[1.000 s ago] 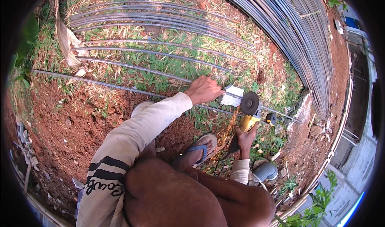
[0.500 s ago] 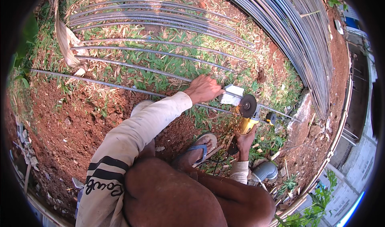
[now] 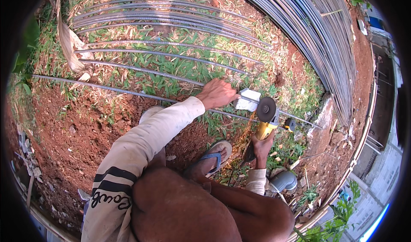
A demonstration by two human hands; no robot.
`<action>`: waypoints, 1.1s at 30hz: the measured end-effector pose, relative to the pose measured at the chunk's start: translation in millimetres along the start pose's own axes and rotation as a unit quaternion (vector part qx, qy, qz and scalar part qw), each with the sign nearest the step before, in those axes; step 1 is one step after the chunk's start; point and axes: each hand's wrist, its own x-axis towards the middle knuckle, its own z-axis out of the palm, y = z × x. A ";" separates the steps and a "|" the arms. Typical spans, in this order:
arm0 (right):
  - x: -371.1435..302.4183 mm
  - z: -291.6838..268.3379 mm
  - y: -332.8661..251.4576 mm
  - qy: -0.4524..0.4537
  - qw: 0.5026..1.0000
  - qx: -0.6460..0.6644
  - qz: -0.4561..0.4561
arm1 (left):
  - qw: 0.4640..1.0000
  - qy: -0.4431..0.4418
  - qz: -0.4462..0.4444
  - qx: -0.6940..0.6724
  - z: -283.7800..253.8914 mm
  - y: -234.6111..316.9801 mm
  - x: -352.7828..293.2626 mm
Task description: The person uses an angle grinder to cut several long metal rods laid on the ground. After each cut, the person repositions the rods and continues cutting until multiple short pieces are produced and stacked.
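Your left hand (image 3: pixel 217 94) is closed, palm down, around a long grey steel rod (image 3: pixel 141 70), leaving no gap that shows. The rod lies along the grass patch (image 3: pixel 180 56), close to that patch's lower edge by the red soil, and crosses the top of a rough white block (image 3: pixel 247 100) just beyond your fingers. Your right hand (image 3: pixel 262 146) is wrapped around the yellow body of a hand-held angle grinder (image 3: pixel 264 130); its dark round disc (image 3: pixel 266 108) stands at the rod just right of the block, with orange sparks (image 3: pixel 247 133) below. Exact contact is hard to tell.

Expect the rod to be stiff and fairly heavy for its thickness, with long ends that may sway; its surface looks ribbed, so it should not slip easily. Hold it left of the block, well back from the disc, as metal there is probably hot. The grinder is likely dense and apt to kick, so take it firmly by the body, behind the disc.
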 end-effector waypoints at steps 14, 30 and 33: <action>1.3 -2.5 -11.0 -0.018 0.998 0.015 0.065 | 1.000 0.018 0.007 -0.002 2.3 -1.7 -1.5; -2.8 0.3 10.7 -0.020 0.997 0.047 0.057 | 1.000 0.022 0.011 0.001 5.2 -2.6 -1.9; 1.1 2.6 5.9 -0.013 0.998 0.046 0.030 | 1.000 0.027 0.014 -0.001 4.3 -2.5 -2.3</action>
